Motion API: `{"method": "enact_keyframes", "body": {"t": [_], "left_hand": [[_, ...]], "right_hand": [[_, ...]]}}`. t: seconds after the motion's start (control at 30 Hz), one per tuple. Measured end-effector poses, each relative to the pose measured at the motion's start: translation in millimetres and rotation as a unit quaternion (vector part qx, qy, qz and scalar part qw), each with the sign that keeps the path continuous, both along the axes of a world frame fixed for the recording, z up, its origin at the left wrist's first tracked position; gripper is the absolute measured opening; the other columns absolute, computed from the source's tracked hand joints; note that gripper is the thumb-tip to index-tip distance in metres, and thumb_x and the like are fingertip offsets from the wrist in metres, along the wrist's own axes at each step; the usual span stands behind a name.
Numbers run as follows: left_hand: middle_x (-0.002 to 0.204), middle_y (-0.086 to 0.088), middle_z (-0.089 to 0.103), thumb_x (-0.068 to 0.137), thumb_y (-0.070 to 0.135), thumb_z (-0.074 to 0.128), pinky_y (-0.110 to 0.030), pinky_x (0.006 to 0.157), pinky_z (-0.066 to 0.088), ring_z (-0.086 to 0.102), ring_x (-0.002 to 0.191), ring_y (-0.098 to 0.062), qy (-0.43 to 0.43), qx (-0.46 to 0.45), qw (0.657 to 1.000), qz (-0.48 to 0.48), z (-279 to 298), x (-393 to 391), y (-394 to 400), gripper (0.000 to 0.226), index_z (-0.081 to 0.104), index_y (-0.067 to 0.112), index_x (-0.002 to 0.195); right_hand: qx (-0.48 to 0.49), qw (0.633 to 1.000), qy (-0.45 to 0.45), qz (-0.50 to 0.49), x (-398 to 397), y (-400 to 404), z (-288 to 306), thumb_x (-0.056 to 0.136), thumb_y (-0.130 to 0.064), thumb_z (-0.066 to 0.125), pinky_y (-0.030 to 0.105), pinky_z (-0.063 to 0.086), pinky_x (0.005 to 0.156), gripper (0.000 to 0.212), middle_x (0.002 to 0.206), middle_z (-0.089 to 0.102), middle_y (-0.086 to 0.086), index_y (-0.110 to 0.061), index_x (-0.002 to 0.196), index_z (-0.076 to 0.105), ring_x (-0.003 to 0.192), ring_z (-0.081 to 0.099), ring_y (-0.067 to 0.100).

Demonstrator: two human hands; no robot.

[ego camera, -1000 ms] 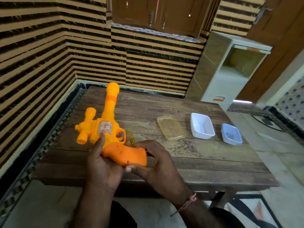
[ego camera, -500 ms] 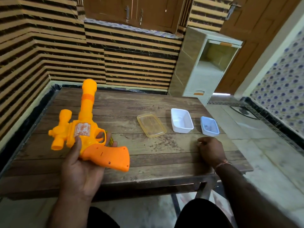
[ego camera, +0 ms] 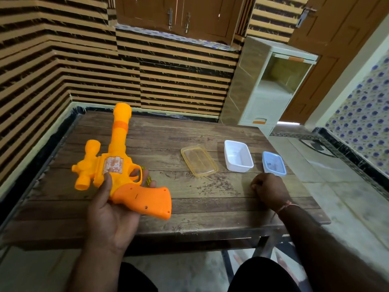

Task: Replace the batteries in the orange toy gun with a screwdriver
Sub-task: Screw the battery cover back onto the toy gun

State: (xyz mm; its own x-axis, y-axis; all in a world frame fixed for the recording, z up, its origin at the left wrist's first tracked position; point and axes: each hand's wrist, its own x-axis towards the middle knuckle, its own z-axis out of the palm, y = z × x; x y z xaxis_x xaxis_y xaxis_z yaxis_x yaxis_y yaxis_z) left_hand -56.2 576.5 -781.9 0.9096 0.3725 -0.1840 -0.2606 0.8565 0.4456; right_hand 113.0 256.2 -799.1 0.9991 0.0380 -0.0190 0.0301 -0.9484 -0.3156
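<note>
The right hand (ego camera: 270,189) has left the orange toy gun (ego camera: 117,167), fingers curled, seemingly empty, near the blue tub (ego camera: 273,163), while the left hand (ego camera: 114,209) grips the gun alone

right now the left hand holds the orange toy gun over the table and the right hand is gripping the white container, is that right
Not quite. The head view shows the left hand holding the orange toy gun over the table, but the right hand rests curled on the tabletop, apart from the white container, not gripping it.

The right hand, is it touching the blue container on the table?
Apart. The head view shows bare table between the right hand and the blue container.
</note>
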Motion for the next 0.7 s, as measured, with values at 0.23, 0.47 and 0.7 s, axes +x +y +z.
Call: {"method": "enact_keyframes", "body": {"t": [0.23,0.47,0.7], "left_hand": [[0.127,-0.012,0.067,0.097,0.040,0.049,-0.058,0.089,0.049,0.063,0.116,-0.039,0.006,-0.024,1.000,0.010,-4,1,4,0.034,0.071,0.026,0.118],[0.131,-0.011,0.065,0.099,0.041,0.045,-0.058,0.091,0.048,0.063,0.118,-0.037,-0.014,-0.020,1.000,-0.001,-5,1,5,0.040,0.058,0.026,0.134],[0.133,-0.013,0.063,0.100,0.040,0.046,-0.059,0.091,0.048,0.062,0.119,-0.039,-0.008,-0.028,1.000,0.001,-7,0,6,0.036,0.062,0.026,0.129]], "right_hand": [[0.038,0.999,0.022,0.000,4,-7,4,0.086,-0.006,0.067,0.025,0.046,0.083,0.014,0.098,0.071,0.005,-0.013,0.094,0.075,0.092,0.062,0.020],[0.059,0.998,0.013,-0.011,3,-15,5,0.084,-0.003,0.069,0.025,0.044,0.088,0.015,0.095,0.067,0.000,-0.010,0.095,0.076,0.091,0.055,0.012],[0.064,0.998,0.003,-0.028,2,-13,2,0.084,-0.004,0.070,0.029,0.048,0.085,0.011,0.090,0.070,0.002,-0.011,0.088,0.077,0.086,0.058,0.014]]}}
